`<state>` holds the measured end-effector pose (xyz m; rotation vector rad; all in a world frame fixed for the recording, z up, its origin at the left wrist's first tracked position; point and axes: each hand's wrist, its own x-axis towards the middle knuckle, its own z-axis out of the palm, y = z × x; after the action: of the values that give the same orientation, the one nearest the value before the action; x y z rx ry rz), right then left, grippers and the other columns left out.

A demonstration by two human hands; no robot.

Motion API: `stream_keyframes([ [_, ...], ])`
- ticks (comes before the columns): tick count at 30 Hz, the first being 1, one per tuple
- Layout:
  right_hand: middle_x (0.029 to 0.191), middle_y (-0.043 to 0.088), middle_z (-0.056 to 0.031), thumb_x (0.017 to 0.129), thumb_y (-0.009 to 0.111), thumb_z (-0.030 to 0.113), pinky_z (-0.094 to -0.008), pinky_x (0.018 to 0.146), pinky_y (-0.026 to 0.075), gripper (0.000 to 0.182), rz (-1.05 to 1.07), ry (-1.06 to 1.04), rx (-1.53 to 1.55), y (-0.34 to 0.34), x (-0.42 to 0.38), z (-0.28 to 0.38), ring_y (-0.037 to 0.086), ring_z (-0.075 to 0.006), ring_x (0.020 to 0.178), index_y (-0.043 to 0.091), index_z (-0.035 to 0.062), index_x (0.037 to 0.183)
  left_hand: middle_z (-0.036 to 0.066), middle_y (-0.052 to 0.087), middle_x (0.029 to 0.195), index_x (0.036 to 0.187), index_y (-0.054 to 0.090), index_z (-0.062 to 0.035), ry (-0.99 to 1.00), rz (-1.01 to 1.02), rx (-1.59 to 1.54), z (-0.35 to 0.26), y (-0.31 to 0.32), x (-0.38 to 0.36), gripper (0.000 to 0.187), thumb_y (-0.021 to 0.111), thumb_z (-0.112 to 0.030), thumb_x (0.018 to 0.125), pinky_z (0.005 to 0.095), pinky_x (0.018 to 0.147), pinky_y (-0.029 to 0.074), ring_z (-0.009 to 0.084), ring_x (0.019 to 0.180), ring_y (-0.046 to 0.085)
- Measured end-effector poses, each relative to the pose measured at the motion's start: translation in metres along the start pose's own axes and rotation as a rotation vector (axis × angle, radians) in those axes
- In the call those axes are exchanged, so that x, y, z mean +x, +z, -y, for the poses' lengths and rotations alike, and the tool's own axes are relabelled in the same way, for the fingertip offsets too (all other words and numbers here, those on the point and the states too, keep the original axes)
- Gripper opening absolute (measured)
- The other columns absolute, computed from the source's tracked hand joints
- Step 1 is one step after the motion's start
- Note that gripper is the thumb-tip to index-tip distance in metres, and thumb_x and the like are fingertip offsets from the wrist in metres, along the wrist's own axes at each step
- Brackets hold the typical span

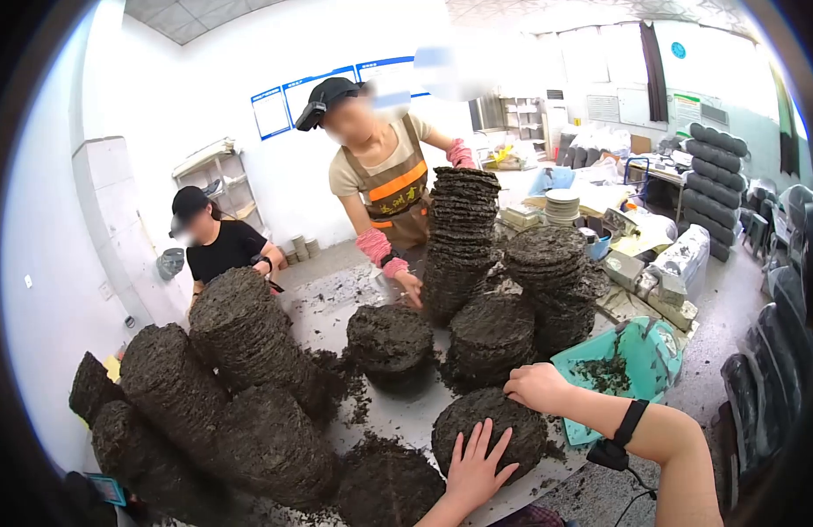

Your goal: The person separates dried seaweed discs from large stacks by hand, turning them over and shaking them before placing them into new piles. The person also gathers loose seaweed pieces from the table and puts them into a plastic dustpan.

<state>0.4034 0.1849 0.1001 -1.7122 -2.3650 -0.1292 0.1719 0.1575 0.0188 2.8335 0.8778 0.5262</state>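
Note:
A round, dark, crumbly stack point(459, 422) stands at the table's near edge. My left hand point(479, 465) lies flat on its top with the fingers spread. At its far right rim is my right hand point(536, 387), fingers curled in and touching the edge; what they hold, if anything, is hidden. Just right of the stack, a teal plastic scoop-like basin point(665, 360) holds loose dark crumbs. Behind the stack stand another short dark stack point(389, 342) and a wider one point(492, 334).
Tall dark stacks point(240, 325) crowd the left of the table point(323, 303). Across it, a person in an apron point(393, 189) touches a tall column point(461, 237). Another person in black point(222, 250) is at the far left. Plates point(562, 206) and blocks lie at the back right.

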Motion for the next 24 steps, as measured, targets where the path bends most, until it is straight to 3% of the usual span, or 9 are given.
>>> stream_keyframes([
  [2,0.086,0.065,-0.0043,0.086,0.066,0.023,-0.0382,0.074,0.054,0.015,0.113,-0.079,-0.187,0.009,0.011,-0.005,0.067,-0.0246,0.086,0.072,0.0128,0.094,0.018,0.023,0.158,0.153,0.030,-0.0236,0.019,-0.025,0.000,0.002,0.003,0.002,0.068,0.047,-0.057,0.096,0.0558,0.115,0.018,0.0337,0.146,0.023],
  [7,0.077,0.071,-0.0070,0.076,0.062,0.018,-0.0385,0.070,0.052,0.012,0.160,-0.234,-0.432,0.012,0.024,0.006,0.071,-0.0240,0.077,0.071,0.0132,0.070,0.018,0.030,0.156,0.153,0.031,-0.0229,0.013,-0.089,0.052,-0.005,0.006,0.003,0.068,0.048,-0.054,0.095,0.0533,0.114,0.023,0.0325,0.144,0.029],
  [10,0.085,0.071,-0.0066,0.075,0.064,0.019,-0.0386,0.073,0.051,0.010,0.344,-0.197,-0.502,0.005,0.034,0.017,0.070,-0.0237,0.084,0.072,0.0130,0.076,0.017,0.026,0.157,0.154,0.028,-0.0226,0.010,-0.099,0.029,-0.003,0.011,0.003,0.068,0.047,-0.053,0.096,0.0511,0.116,0.021,0.0323,0.145,0.027],
  [13,0.087,0.070,-0.0072,0.075,0.064,0.018,-0.0383,0.073,0.050,0.010,0.388,-0.212,-0.533,0.000,0.038,0.023,0.069,-0.0235,0.088,0.073,0.0125,0.077,0.017,0.020,0.159,0.155,0.025,-0.0196,0.004,-0.086,-0.001,-0.003,0.007,0.002,0.068,0.045,-0.050,0.098,0.0509,0.117,0.017,0.0327,0.146,0.022],
  [24,0.083,0.065,-0.0077,0.077,0.062,0.014,-0.0359,0.067,0.052,0.011,0.201,-0.237,-0.479,0.010,0.027,0.013,0.067,-0.0234,0.081,0.067,0.0063,0.082,0.017,0.020,0.159,0.155,0.025,-0.0210,-0.009,-0.061,-0.022,-0.001,0.004,0.002,0.070,0.047,-0.052,0.096,0.0508,0.118,0.017,0.0310,0.147,0.021],
])
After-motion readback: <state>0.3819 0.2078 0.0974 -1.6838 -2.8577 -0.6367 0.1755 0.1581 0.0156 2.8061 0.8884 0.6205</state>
